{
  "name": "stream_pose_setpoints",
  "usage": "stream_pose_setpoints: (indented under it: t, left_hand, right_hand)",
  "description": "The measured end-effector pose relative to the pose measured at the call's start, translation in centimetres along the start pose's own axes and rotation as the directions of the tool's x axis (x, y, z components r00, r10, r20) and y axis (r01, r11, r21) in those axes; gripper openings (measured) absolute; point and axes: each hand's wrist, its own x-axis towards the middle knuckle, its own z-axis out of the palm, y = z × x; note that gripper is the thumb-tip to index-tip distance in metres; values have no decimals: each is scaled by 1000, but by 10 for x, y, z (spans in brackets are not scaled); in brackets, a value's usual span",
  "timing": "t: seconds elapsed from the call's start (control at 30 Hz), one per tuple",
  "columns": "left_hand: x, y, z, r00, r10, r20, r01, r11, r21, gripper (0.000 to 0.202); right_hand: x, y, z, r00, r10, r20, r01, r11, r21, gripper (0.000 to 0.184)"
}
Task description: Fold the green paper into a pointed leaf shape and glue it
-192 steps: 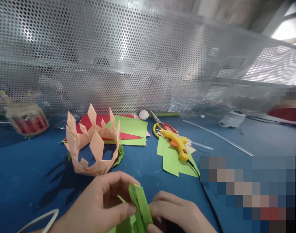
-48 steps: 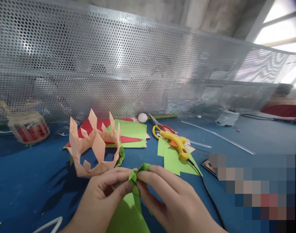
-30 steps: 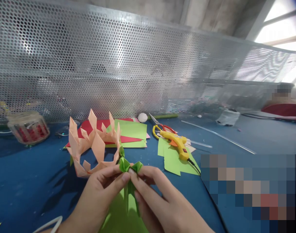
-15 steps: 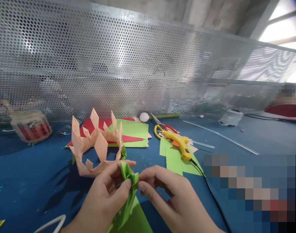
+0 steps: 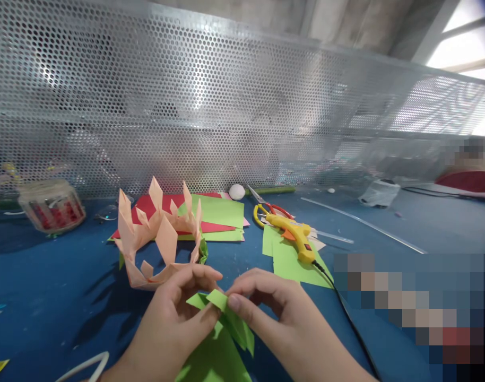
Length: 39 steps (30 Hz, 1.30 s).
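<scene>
Between both hands is a folded piece of green paper [image 5: 235,324]. My left hand [image 5: 176,313] pinches its left side with thumb and fingers. My right hand [image 5: 272,313] is closed on its upper right edge, thumb on top. Below it lies a flat green paper sheet [image 5: 216,358] on the blue table. Just beyond my left hand stands a peach paper crown [image 5: 165,241] with pointed folded tips, a crumpled green paper piece at its right side.
A yellow glue gun [image 5: 296,236] rests on green sheets, its black cord [image 5: 352,323] running past my right forearm. Scissors [image 5: 262,204] lie behind it. Red and green papers [image 5: 222,211] are stacked behind the crown. A glass jar [image 5: 51,206] stands left, a clear stick [image 5: 362,224] right.
The folded green paper has turned from upright to slanting down to the right. My right hand has shifted its hold along the paper's top edge; other things stay put.
</scene>
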Motion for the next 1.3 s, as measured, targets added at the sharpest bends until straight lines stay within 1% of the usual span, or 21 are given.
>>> stream_pose_setpoints:
  t: [0.13,0.23,0.3,0.37,0.43,0.6,0.7,0.77,0.83,0.9,0.97,1.03,1.17,1.3]
  left_hand:
    - [0,1,0,1000,-6,18,6,1000,-6,20]
    - [-3,1,0,997,-27,76,30,999,-39,17]
    - [-5,1,0,992,-46,120,53,997,-50,20]
    - [-7,1,0,989,-49,142,56,997,-50,22]
    - [-8,0,0,991,-23,131,29,999,-43,21]
    - [-11,0,2,996,80,34,-80,996,-29,12]
    - [-13,0,2,994,98,43,-96,995,-41,14]
    - [-13,0,1,993,97,70,-94,995,-40,15]
    - [-12,0,0,992,71,103,-69,997,-23,15]
    - [-12,0,-1,991,48,125,-48,999,-6,14]
    - [-12,-1,-1,990,49,133,-50,999,1,14]
    - [-12,-2,-1,990,54,126,-53,998,-14,15]
    - [-12,-4,1,997,19,80,-17,1000,-23,23]
    - [-14,-1,3,998,39,49,-37,999,-36,22]
  right_hand:
    - [0,-1,0,1000,-18,3,18,1000,7,17]
    - [0,-2,-1,999,-34,11,34,999,-2,16]
    - [0,-2,-1,999,-30,14,30,1000,1,15]
    - [0,-3,-2,999,-29,25,29,1000,2,15]
    - [0,-5,-4,999,-34,39,34,999,1,15]
    - [0,-9,-9,995,-70,65,68,997,32,15]
    - [-1,-9,-11,992,-85,90,80,995,53,13]
    - [-2,-8,-12,990,-98,101,94,995,45,12]
    - [-4,-8,-12,987,-119,106,116,993,30,12]
    - [-5,-9,-12,987,-118,112,116,993,24,12]
    - [-5,-11,-11,986,-110,123,107,994,30,13]
    - [-4,-12,-11,987,-106,124,102,994,41,14]
    - [-4,-14,-9,990,-70,126,61,995,74,15]
    - [-3,-11,-9,988,-23,152,-3,985,170,15]
